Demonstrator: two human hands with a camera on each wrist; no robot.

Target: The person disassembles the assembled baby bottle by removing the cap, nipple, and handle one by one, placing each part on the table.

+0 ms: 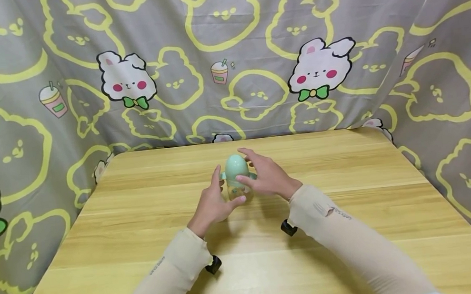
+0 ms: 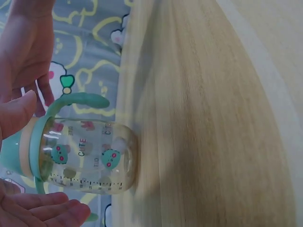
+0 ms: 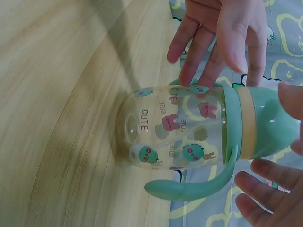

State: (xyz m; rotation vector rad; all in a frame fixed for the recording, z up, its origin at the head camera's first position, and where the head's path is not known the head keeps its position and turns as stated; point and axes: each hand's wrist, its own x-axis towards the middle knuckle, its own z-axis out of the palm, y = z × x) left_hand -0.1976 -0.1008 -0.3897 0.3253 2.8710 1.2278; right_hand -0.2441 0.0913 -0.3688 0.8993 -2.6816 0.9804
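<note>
The head view looks forward and down from the near edge of the table, taking in its whole top and the far curtain. Each wrist view sits close beside the cup, rolled sideways so the table stands upright. The left one looks from the left, the right from the right. All three share the cup.

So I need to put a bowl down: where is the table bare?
The wooden table is bare left and right of the hands, and behind the baby bottle toward the rabbit-print curtain. Crowded only mid-table, where the left hand and right hand flank the bottle.
</note>
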